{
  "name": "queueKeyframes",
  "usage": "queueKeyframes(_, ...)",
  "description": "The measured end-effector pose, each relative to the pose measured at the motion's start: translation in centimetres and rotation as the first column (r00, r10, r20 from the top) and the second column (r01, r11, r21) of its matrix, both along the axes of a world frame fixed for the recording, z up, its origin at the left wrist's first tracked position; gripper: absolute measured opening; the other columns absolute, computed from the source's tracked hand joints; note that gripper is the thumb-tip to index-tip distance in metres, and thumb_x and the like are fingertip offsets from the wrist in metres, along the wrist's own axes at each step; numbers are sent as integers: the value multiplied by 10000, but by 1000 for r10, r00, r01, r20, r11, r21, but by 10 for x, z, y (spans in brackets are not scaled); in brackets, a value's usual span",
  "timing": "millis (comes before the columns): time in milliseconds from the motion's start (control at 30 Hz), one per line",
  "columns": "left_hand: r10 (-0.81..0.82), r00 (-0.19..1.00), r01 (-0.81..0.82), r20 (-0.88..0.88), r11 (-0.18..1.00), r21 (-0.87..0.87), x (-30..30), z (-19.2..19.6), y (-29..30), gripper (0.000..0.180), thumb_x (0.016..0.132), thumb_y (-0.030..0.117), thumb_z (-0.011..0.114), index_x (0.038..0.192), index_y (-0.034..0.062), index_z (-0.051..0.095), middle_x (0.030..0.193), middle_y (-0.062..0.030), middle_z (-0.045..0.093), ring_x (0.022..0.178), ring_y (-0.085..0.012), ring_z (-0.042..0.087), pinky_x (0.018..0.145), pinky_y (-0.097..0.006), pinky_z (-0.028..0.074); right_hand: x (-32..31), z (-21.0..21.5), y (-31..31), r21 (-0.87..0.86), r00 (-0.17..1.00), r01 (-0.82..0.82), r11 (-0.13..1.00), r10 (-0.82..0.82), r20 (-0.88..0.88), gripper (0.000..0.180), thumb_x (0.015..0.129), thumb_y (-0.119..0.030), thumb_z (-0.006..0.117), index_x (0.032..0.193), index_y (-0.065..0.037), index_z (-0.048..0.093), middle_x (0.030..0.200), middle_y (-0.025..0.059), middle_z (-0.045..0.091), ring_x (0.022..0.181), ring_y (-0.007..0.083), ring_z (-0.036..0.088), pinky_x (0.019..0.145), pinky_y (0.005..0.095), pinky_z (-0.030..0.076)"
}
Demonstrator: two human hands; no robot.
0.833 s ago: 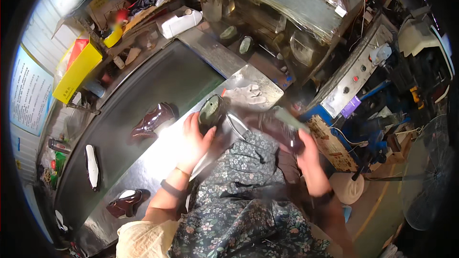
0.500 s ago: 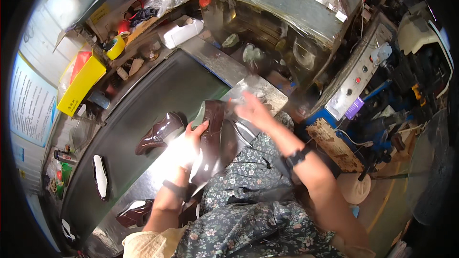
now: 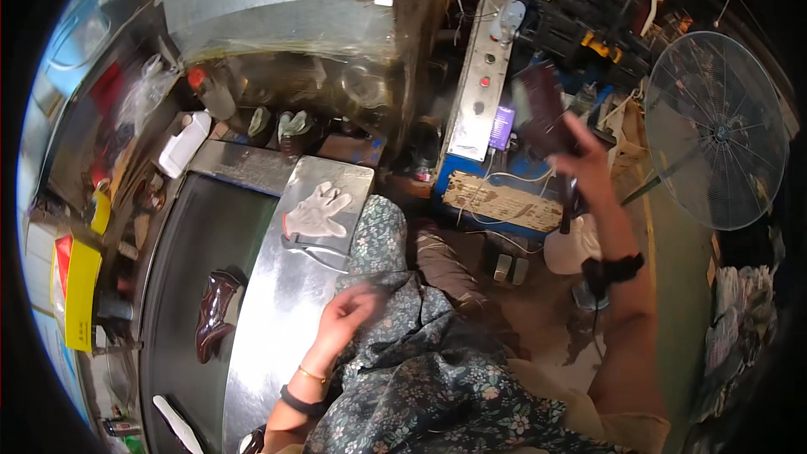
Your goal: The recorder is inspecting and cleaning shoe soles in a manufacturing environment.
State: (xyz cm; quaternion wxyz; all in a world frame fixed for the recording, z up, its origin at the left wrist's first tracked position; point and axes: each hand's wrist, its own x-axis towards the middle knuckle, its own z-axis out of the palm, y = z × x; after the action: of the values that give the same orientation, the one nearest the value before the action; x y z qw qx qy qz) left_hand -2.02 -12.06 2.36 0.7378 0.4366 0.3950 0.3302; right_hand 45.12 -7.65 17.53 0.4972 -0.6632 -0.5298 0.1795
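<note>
Brown boot (image 3: pixel 542 105) high on the right, blurred, in front of the machine (image 3: pixel 477 118); can't judge whether they touch. Right hand (image 3: pixel 582 155) clamped on its near end, fingers and thumb pressing. Left hand (image 3: pixel 346 313) low by the flowered apron (image 3: pixel 412 387), fingers half-curled, nothing seen in it; blur hides whether the tips meet.

Around: white cable (image 3: pixel 521 175) looping across the machine's front, below the boot. Pale round stool (image 3: pixel 561 250) just left of the right wrist. Big fan (image 3: pixel 719 134) to the right, well apart. Whitish glove (image 3: pixel 319 212), fingers spread, on the metal ledge (image 3: pixel 261 328); grey curved band (image 3: pixel 294 244) beside it.

Surface: ledge shiny, running alongside a dark belt (image 3: pixel 181 227). On the belt, a glossy shoe (image 3: pixel 217 311) and, nearer, one with a white sole (image 3: pixel 174 422). Dull floor (image 3: pixel 689 328) at right. Metal hood (image 3: pixel 277 0) at top; two shoes (image 3: pixel 294 128) near its opening.

Containers: yellow box (image 3: pixel 81 311) far left, something red in it. White jug (image 3: pixel 185 147), contents hidden. Purple box (image 3: pixel 502 128) against the machine, inside unseen.
</note>
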Motion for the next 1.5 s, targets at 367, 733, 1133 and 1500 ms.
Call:
queueKeyframes(367, 293, 948, -306, -126, 948, -92, -3, -13, -8, 287, 938, 119, 612, 1184, -17, 557, 1026, -90, 669, 940, -181, 641, 864, -305, 510, 196, 70, 54, -313, 811, 405, 859, -179, 558, 869, 552, -229, 745, 1390, -213, 514, 1496, 108, 401, 1208, 288, 560, 979, 380, 465)
queueKeyframes(733, 149, 979, -160, -139, 985, -71, 18, -14, -16, 280, 941, 104, 615, 1189, -14, 560, 1031, -72, 669, 917, -162, 627, 855, -292, 493, 145, -7, 42, 12, 507, 506, 862, -309, 805, 721, 759, -420, 708, 1417, -262, 459, 1519, 42, 367, 1266, 558, 331, 1067, 509, 351)
queueKeyframes(1133, 470, 821, -434, -323, 883, 180, -38, -43, -6, 177, 928, 166, 631, 1007, 12, 669, 837, 10, 653, 766, -85, 579, 711, -243, 481, 186, -10, 60, 219, 490, 172, 960, -276, 827, 608, 805, -227, 680, 1379, -158, 490, 1323, 141, 560, 1150, 298, 580, 961, 376, 454)
queueKeyframes(1500, 526, -350, -214, -775, 761, 612, -299, -54, 7, 758, 670, 172, 745, 1357, 40, 454, 1366, -177, 495, 1337, -340, 376, 1135, -402, 310, 391, -36, 175, -70, 615, 236, 969, -94, 783, 591, 918, -249, 573, 1461, -120, 380, 1491, 139, 381, 1348, 302, 375, 1111, 352, 259)
